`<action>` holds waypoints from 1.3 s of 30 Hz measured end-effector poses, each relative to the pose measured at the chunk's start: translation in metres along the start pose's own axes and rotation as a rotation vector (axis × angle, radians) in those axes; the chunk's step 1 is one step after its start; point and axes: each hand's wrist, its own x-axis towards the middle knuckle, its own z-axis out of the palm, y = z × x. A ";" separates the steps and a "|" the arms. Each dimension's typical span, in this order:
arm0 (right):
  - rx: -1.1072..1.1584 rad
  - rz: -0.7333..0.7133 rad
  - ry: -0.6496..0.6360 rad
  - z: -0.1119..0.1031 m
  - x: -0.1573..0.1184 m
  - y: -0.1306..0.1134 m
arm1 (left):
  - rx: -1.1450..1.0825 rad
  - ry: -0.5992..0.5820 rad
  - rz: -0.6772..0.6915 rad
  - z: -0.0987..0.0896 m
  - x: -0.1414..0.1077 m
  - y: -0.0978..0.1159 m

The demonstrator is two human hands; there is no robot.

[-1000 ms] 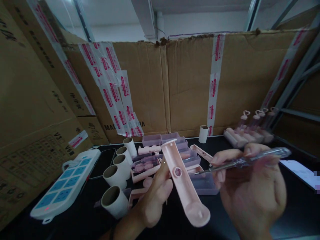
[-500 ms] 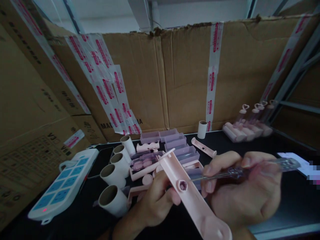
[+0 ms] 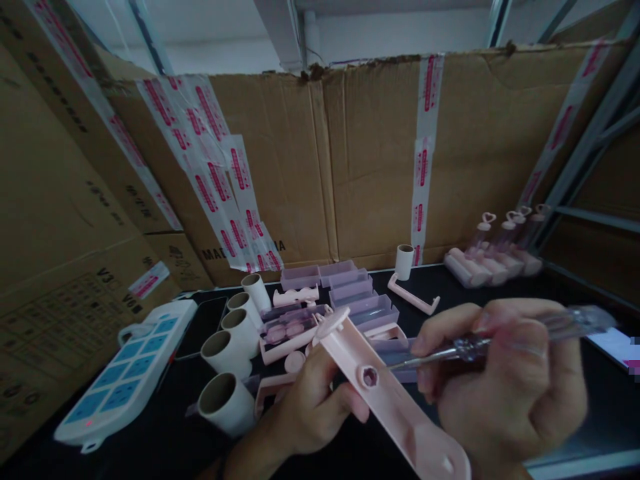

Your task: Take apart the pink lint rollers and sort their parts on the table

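My left hand (image 3: 320, 393) is closed around a long pale pink plastic bracket (image 3: 395, 407), thumb and fingers on its edges. The bracket slants toward me, with round ends and a socket-like hole (image 3: 369, 377) near its middle. In my right hand (image 3: 515, 387) is a screwdriver (image 3: 465, 348) with a clear handle and a thin metal shaft. Its tip points left and lies close to the bracket near the hole; whether it touches, I cannot tell. Behind the bracket sit several translucent purple trays (image 3: 355, 293) and other pink parts (image 3: 295, 295).
White cardboard tubes (image 3: 227, 400) stand in a row at left, beside a power strip (image 3: 130, 367). One tube (image 3: 404, 263) stands at the back, with a loose pink bracket (image 3: 414, 297) before it. Pink pieces with heart-shaped tops (image 3: 493, 260) are at far right. Cardboard (image 3: 370, 160) walls the back.
My right hand and the screwdriver have moved slightly right, away from the bracket. The bracket in my left hand has tilted a little. The loose bracket behind has turned onto its side.
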 end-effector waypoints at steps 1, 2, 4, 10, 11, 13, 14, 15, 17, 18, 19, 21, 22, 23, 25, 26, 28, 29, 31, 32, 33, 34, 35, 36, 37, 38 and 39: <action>-0.004 0.014 -0.098 -0.006 0.004 -0.001 | -0.018 0.007 0.023 0.000 0.004 0.004; -0.013 0.028 -0.193 -0.013 0.008 -0.002 | -0.036 0.014 0.050 0.000 0.007 0.007; -0.044 0.042 -0.338 -0.025 0.015 -0.004 | -0.022 -0.008 0.095 -0.001 0.012 0.014; -0.034 0.150 -0.489 -0.040 0.016 -0.009 | 0.005 -0.025 0.119 -0.001 0.016 0.018; -0.024 0.161 -0.491 -0.040 0.016 -0.009 | -0.003 -0.023 0.127 -0.001 0.015 0.018; -0.025 0.180 -0.479 -0.040 0.016 -0.008 | -0.009 -0.023 0.132 0.000 0.015 0.017; -0.028 0.186 -0.476 -0.040 0.016 -0.006 | -0.009 -0.021 0.130 0.000 0.015 0.017; -0.028 0.184 -0.474 -0.040 0.016 -0.005 | -0.008 -0.022 0.124 0.001 0.016 0.017; -0.025 0.184 -0.477 -0.040 0.017 -0.003 | -0.004 -0.032 0.112 0.001 0.016 0.017; -0.022 0.189 -0.478 -0.040 0.017 -0.002 | -0.004 -0.035 0.114 0.001 0.016 0.017; -0.017 0.194 -0.480 -0.040 0.017 -0.002 | -0.005 -0.038 0.117 0.001 0.016 0.017; -0.011 0.208 -0.477 -0.040 0.018 -0.001 | -0.007 -0.035 0.127 0.001 0.015 0.016; -0.011 0.213 -0.474 -0.040 0.018 -0.001 | -0.007 -0.030 0.134 0.001 0.015 0.016; -0.013 0.212 -0.471 -0.040 0.018 -0.001 | -0.006 -0.031 0.139 0.001 0.015 0.016; -0.024 0.206 -0.461 -0.040 0.019 -0.001 | 0.004 -0.046 0.140 0.001 0.014 0.016; -0.026 0.201 -0.460 -0.040 0.019 -0.001 | 0.019 -0.056 0.147 0.001 0.015 0.017; -0.014 0.194 -0.479 -0.040 0.019 -0.001 | 0.061 -0.069 0.167 0.000 0.016 0.018; -0.004 0.200 -0.493 -0.040 0.019 -0.002 | 0.082 -0.072 0.181 0.000 0.017 0.019; 0.011 0.243 -0.496 -0.039 0.018 -0.002 | 0.133 -0.093 0.208 -0.001 0.018 0.021; 0.013 0.283 -0.494 -0.038 0.018 -0.002 | 0.168 -0.106 0.217 -0.001 0.019 0.022; 0.011 0.334 -0.488 -0.037 0.018 -0.002 | 0.209 -0.112 0.230 -0.001 0.019 0.023; 0.008 0.391 -0.483 -0.037 0.018 -0.001 | 0.247 -0.112 0.246 -0.002 0.020 0.024; 0.007 0.447 -0.478 -0.036 0.018 0.000 | 0.279 -0.105 0.253 -0.002 0.020 0.024; 0.014 0.498 -0.481 -0.036 0.019 0.001 | 0.305 -0.095 0.253 -0.002 0.019 0.024; 0.023 0.541 -0.481 -0.036 0.019 0.003 | 0.322 -0.083 0.249 -0.002 0.019 0.024; 0.037 0.570 -0.480 -0.037 0.020 0.005 | 0.332 -0.075 0.243 -0.002 0.019 0.024; 0.050 0.589 -0.477 -0.037 0.021 0.007 | 0.340 -0.076 0.234 -0.001 0.018 0.023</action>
